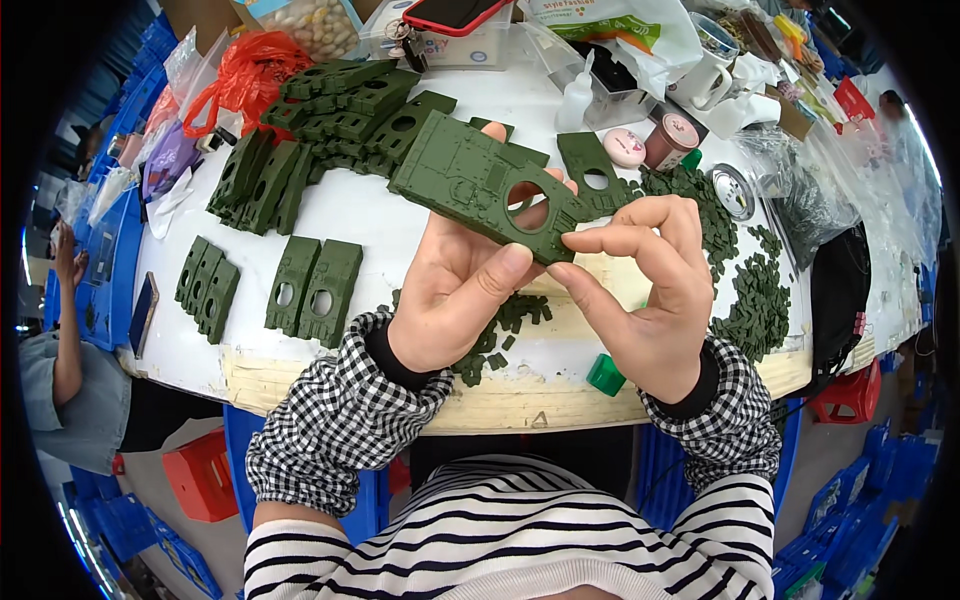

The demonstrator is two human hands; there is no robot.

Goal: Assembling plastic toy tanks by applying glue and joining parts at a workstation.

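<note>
Held up over the table is a dark green plastic toy tank hull (468,178) with a round hole near one end. My left hand (445,290) grips it from below, thumb on the near edge and other fingers behind. Thumb and forefinger of my right hand (650,290) pinch the hull's near right corner; whether a tiny part sits between those fingertips is hidden. Beneath my hands lie small loose green parts (515,315). A small green block-like piece (605,375) rests close to my right wrist.
More hulls stand stacked (345,110) at the back left, with pairs and rows (315,290) nearer. Heaps of small green parts (750,310) spread at right. A red bag (255,75), white bottle (576,100), pink round tin (672,140) and phone (455,12) lie around. Another person's arm (68,310) shows left.
</note>
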